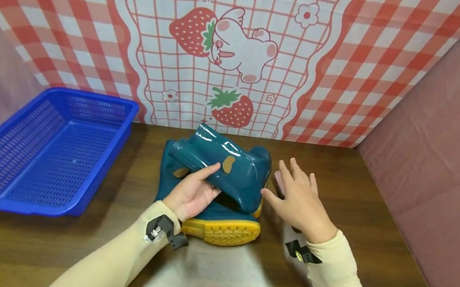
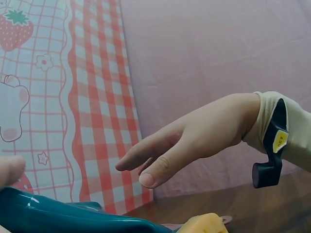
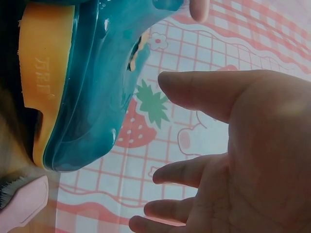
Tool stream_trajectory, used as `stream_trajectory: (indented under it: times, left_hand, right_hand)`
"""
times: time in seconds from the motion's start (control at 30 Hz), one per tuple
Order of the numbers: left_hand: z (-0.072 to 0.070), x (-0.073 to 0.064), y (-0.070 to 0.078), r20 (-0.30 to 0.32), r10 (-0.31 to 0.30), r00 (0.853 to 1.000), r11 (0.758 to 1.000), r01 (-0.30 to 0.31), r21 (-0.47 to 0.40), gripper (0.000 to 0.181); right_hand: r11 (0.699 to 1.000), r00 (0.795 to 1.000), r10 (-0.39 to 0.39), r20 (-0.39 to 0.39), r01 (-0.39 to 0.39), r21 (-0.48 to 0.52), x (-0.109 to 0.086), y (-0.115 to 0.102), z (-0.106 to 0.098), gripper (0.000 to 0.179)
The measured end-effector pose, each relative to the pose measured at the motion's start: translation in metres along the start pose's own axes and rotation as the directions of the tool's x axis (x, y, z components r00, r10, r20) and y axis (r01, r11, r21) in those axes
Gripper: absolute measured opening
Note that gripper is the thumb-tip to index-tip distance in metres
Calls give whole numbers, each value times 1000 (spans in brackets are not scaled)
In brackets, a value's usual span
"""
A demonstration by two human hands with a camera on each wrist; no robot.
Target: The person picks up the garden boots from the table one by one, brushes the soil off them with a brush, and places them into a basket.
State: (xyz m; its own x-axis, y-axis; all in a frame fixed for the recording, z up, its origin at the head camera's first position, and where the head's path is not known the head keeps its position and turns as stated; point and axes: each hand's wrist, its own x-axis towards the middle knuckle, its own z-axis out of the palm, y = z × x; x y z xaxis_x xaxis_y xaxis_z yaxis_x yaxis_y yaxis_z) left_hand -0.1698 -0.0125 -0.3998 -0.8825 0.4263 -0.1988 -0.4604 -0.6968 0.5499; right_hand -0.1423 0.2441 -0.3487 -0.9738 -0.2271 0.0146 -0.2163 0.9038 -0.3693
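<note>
My left hand (image 1: pixel 195 195) grips a teal rain boot (image 1: pixel 247 176), its thumb lying on the upper side and the palm beneath. A brown patch (image 1: pixel 228 164) marks the glossy side of this boot. Under it, a second teal boot (image 1: pixel 170 181) lies on its side, its yellow sole (image 1: pixel 228 232) facing me. My right hand (image 1: pixel 302 203) hovers to the right of the held boot with fingers spread, holding nothing. In the right wrist view the thumb and fingers stand apart from the boot's yellow sole (image 3: pixel 46 58).
Partly hidden behind my right hand, a pink-handled brush (image 3: pixel 26 206) lies on the wooden table (image 1: pixel 370 254). At the left stands a blue plastic basket (image 1: pixel 79 192). A strawberry-print cloth (image 1: pixel 324 102) hangs along the back, with a pink cloth (image 1: pixel 437 115) on the right side.
</note>
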Motion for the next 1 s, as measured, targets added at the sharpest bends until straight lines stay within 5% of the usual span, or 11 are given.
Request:
stream_trajectory:
  times: [0.17, 0.53, 0.67, 0.87, 1.0]
  left_hand:
    - [1, 1, 0, -50, -15, 999, 999, 18, 50, 50]
    - [13, 4, 17, -160, -35, 986, 999, 33, -14, 50]
    - [22, 9, 26, -141, -14, 990, 1000, 13, -3, 48]
    - [33, 13, 38, -50, 111, 993, 982, -101, 161, 39]
    - [38, 13, 50, -13, 174, 985, 925, -159, 344, 42]
  right_hand:
    - [1000, 1000, -3, -5, 3, -15, -1, 3, -1, 88]
    - [1000, 1000, 8, -3, -8, -10, -1, 5, -4, 93]
    - [1000, 1000, 8, -10, -8, -18, 0, 5, -4, 92]
    - [999, 1000, 26, -13, -26, -19, 1, 4, -6, 92]
    - [999, 999, 33, -16, -33, -20, 0, 4, -7, 92]
